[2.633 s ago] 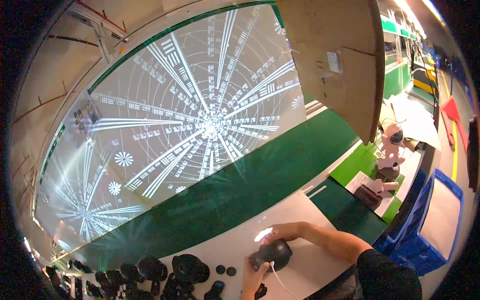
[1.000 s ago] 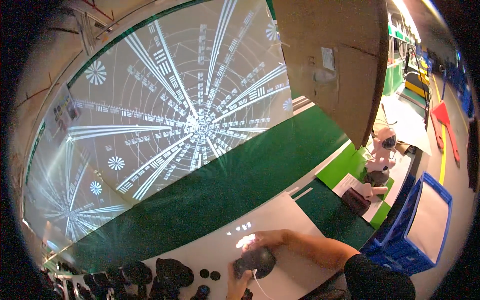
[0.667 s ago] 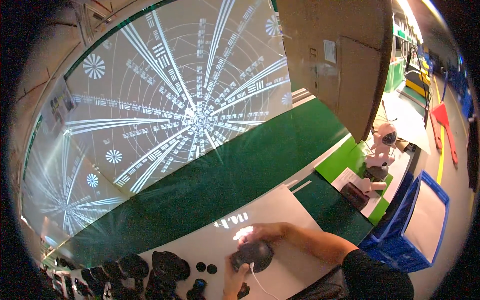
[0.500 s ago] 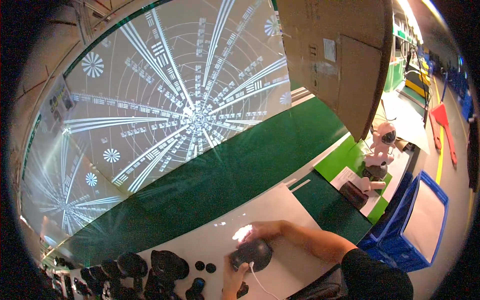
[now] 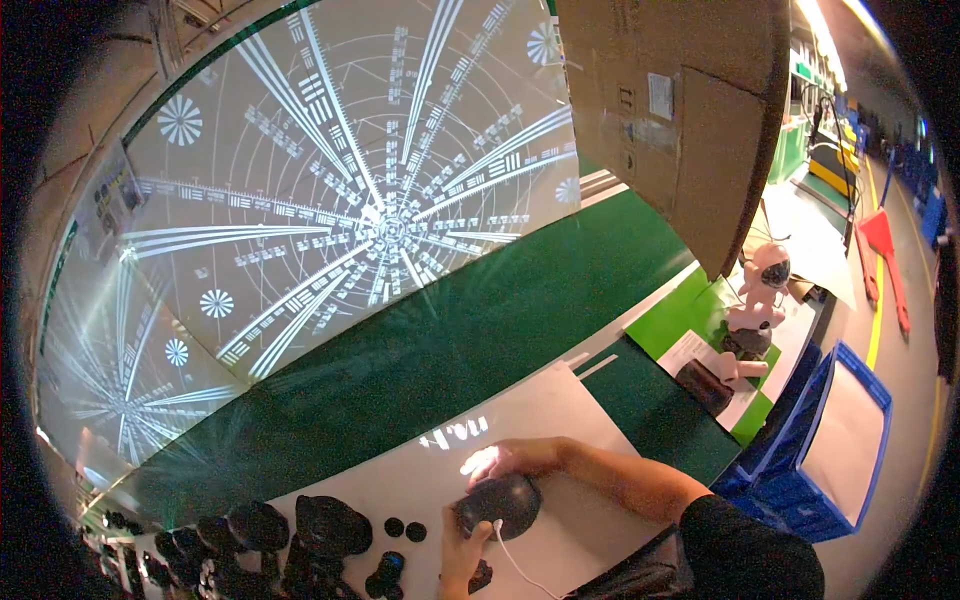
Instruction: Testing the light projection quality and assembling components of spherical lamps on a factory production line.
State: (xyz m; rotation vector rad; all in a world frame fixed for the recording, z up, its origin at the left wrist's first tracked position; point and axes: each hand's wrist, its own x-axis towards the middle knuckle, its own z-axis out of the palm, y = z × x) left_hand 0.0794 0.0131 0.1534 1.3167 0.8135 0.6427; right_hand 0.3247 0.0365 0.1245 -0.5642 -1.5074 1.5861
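A dark, rounded projector [image 5: 508,505] is held low over the white work sheet, and a thin white cable [image 5: 515,563] runs from its near side. My left hand [image 5: 466,545] grips its near left side, the thumb beside the plug. Over its far end curls my right hand [image 5: 505,461], its fingertips lit bright white and partly lost in glare. Bits of white light [image 5: 455,432] fall on the sheet just beyond. Across the grey screen [image 5: 230,260] spreads a projected test chart of rays, rings and line blocks, with a dimmer second chart at lower left.
Several black rounded parts [image 5: 330,525] crowd the lower left, near two small black discs [image 5: 404,529]. A large cardboard sheet [image 5: 665,110] stands upright at the back right. A white astronaut figure [image 5: 765,290] is on a green board [image 5: 665,318]; a blue crate [image 5: 850,460] sits at right.
The projected chart has shifted slightly left and up in view. Light patches on the white sheet have grown larger and brighter. Both hands keep their hold on the projector.
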